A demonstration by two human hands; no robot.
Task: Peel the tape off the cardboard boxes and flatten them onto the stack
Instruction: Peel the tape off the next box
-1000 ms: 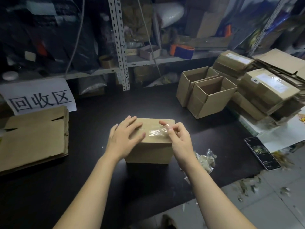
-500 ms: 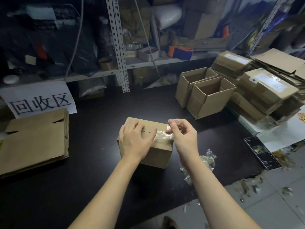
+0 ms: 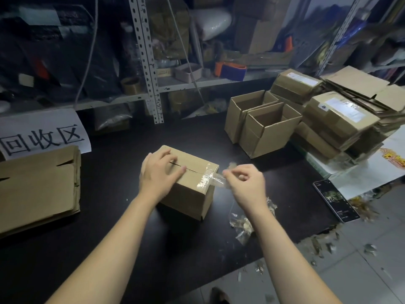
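Cardboard box [image 3: 192,189] shut; right hand [image 3: 243,183] pinches tape [image 3: 210,182].

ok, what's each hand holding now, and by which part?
Right hand pinches the clear tape by its peeled free end, just past the right top edge of the box. Left hand grips nothing; it presses on the box top.

Count: two hands, left hand [image 3: 160,172] and right hand [image 3: 245,183]. One closed box [image 3: 190,200], centre; one strip of tape [image 3: 208,181] on it. Two open boxes [image 3: 263,139], far right. Two labelled sealed boxes [image 3: 337,119], right; possibly more beneath, pile unclear. One stack of flattened cardboard [image 3: 37,189], left. One phone [image 3: 336,200], near right. One paper sign [image 3: 43,137], far left.
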